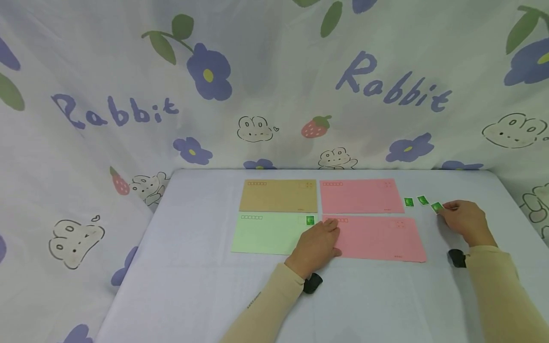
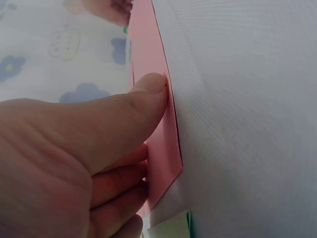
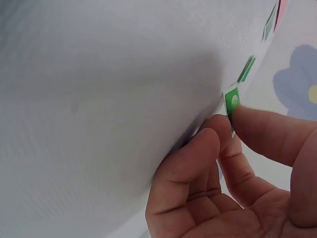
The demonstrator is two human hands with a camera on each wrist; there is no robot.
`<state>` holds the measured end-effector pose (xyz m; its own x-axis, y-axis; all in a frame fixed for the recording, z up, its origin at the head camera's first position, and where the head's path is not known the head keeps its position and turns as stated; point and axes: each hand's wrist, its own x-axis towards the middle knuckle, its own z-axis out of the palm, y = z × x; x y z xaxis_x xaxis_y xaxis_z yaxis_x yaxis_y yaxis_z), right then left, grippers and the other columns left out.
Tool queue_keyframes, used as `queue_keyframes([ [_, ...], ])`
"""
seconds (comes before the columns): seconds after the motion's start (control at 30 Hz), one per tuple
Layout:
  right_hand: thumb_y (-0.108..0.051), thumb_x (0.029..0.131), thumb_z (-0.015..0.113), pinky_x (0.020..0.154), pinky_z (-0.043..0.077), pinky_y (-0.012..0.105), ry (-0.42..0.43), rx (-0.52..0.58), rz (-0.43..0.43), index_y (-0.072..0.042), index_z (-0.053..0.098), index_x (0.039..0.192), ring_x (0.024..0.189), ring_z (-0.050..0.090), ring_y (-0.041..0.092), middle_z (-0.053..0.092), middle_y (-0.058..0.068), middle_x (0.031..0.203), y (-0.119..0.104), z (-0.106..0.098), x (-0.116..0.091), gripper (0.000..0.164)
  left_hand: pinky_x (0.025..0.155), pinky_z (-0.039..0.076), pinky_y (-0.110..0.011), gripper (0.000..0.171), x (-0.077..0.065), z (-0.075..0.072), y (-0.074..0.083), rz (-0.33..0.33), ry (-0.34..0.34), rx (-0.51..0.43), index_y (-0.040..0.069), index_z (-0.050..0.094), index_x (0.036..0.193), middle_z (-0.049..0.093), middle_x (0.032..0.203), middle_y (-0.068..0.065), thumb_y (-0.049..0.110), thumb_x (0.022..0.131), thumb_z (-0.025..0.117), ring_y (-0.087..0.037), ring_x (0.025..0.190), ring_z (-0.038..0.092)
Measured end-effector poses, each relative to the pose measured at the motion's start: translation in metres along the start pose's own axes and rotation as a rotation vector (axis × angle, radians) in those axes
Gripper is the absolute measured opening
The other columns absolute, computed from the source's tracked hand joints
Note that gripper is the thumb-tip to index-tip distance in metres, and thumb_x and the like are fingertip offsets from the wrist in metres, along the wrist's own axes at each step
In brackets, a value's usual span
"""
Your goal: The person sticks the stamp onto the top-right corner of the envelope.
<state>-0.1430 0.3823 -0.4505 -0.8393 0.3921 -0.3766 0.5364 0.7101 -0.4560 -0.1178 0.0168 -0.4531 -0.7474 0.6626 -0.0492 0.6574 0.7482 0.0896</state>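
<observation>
"While the right hand pinches a green stamp between thumb and fingertips, where does that stamp sit?"

"Right of the envelopes, just beside two loose stamps that lead toward the rear pink envelope's right edge."

"And the left hand?"

"Thumb and fingers are apart, pressing the front pink envelope's left end, thumb at its near edge."

"What about room?"

"White cloth spreads widely left of the green envelope and forward of both near edges; only narrow gaps part the tan envelope from its neighbours."
</observation>
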Motion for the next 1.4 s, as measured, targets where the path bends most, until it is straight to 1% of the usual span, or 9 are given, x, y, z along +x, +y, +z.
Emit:
queue_keyframes([
  [0.13, -0.029, 0.094, 0.044, 0.067, 0.045, 0.045, -0.014, 0.004, 0.037, 0.01, 0.044, 0.126, 0.098, 0.043, 0.041, 0.044, 0.031, 0.119, -0.002, -0.001, -0.002, 0.05, 0.11, 0.027, -0.025, 0.054, 0.0, 0.0, 0.0, 0.004, -0.003, 0.008, 0.01, 0.058, 0.125, 0.045, 0.14, -0.003, 0.043, 0.084, 0.065, -0.013, 0.132, 0.037],
  [0.2, -0.03, 0.095, 0.043, 0.066, 0.045, 0.043, -0.021, 0.008, 0.05, 0.009, 0.043, 0.127, 0.098, 0.042, 0.041, 0.044, 0.03, 0.12, -0.002, -0.001, -0.003, 0.051, 0.11, 0.027, -0.025, 0.054, 0.0, 0.0, 0.001, 0.004, -0.002, 0.009, 0.01, 0.058, 0.125, 0.045, 0.14, -0.003, 0.044, 0.084, 0.064, -0.013, 0.131, 0.037],
  [0.37, -0.032, 0.093, 0.047, 0.063, 0.044, 0.039, 0.002, 0.01, 0.029, 0.008, 0.048, 0.125, 0.101, 0.042, 0.041, 0.047, 0.029, 0.121, 0.0, 0.001, -0.006, 0.05, 0.109, 0.028, -0.024, 0.052, -0.001, 0.0, 0.001, 0.006, 0.008, 0.004, 0.01, 0.059, 0.123, 0.046, 0.139, -0.003, 0.043, 0.083, 0.065, -0.013, 0.131, 0.038],
  [0.47, -0.033, 0.093, 0.049, 0.066, 0.046, 0.042, 0.036, 0.02, 0.002, 0.008, 0.05, 0.124, 0.104, 0.043, 0.043, 0.047, 0.03, 0.124, 0.003, 0.001, -0.009, 0.052, 0.109, 0.028, -0.024, 0.051, -0.002, 0.0, 0.001, 0.008, 0.017, 0.001, 0.01, 0.06, 0.122, 0.047, 0.139, -0.003, 0.043, 0.083, 0.066, -0.013, 0.13, 0.039],
  [0.57, -0.032, 0.092, 0.05, 0.071, 0.047, 0.046, 0.062, 0.05, 0.0, 0.009, 0.05, 0.124, 0.105, 0.044, 0.043, 0.048, 0.031, 0.124, 0.004, 0.001, -0.012, 0.052, 0.108, 0.029, -0.024, 0.051, -0.002, 0.0, 0.001, 0.007, 0.021, 0.0, 0.01, 0.06, 0.121, 0.047, 0.138, -0.003, 0.043, 0.083, 0.066, -0.013, 0.13, 0.039],
  [0.73, -0.031, 0.091, 0.053, 0.066, 0.047, 0.04, 0.074, 0.089, 0.019, 0.008, 0.051, 0.124, 0.102, 0.048, 0.04, 0.052, 0.028, 0.12, 0.006, 0.002, -0.015, 0.051, 0.108, 0.029, -0.024, 0.05, -0.001, 0.001, 0.001, 0.007, 0.022, 0.001, 0.011, 0.061, 0.12, 0.047, 0.138, -0.003, 0.043, 0.083, 0.066, -0.013, 0.13, 0.039],
  [1.03, -0.032, 0.091, 0.054, 0.062, 0.045, 0.036, 0.108, 0.076, -0.082, 0.008, 0.055, 0.119, 0.092, 0.053, 0.035, 0.061, 0.026, 0.105, 0.01, 0.001, -0.021, 0.049, 0.108, 0.03, -0.025, 0.051, 0.0, 0.0, 0.0, 0.012, 0.028, 0.013, 0.01, 0.06, 0.121, 0.047, 0.138, -0.004, 0.043, 0.083, 0.065, -0.013, 0.13, 0.039],
  [1.27, -0.037, 0.092, 0.053, 0.063, 0.043, 0.033, 0.092, 0.122, -0.032, 0.007, 0.051, 0.124, 0.093, 0.053, 0.033, 0.058, 0.026, 0.11, 0.005, 0.004, -0.03, 0.055, 0.107, 0.031, -0.025, 0.051, 0.0, 0.0, 0.0, 0.008, 0.034, 0.01, 0.01, 0.061, 0.12, 0.048, 0.138, -0.003, 0.044, 0.082, 0.066, -0.013, 0.129, 0.04],
  [1.4, -0.039, 0.092, 0.052, 0.063, 0.042, 0.032, 0.093, 0.131, -0.021, 0.007, 0.05, 0.126, 0.092, 0.053, 0.032, 0.059, 0.024, 0.107, 0.004, 0.007, -0.035, 0.057, 0.108, 0.03, -0.024, 0.051, 0.0, 0.0, 0.0, 0.005, 0.022, 0.008, 0.01, 0.06, 0.121, 0.047, 0.138, -0.003, 0.043, 0.083, 0.066, -0.013, 0.13, 0.039],
])
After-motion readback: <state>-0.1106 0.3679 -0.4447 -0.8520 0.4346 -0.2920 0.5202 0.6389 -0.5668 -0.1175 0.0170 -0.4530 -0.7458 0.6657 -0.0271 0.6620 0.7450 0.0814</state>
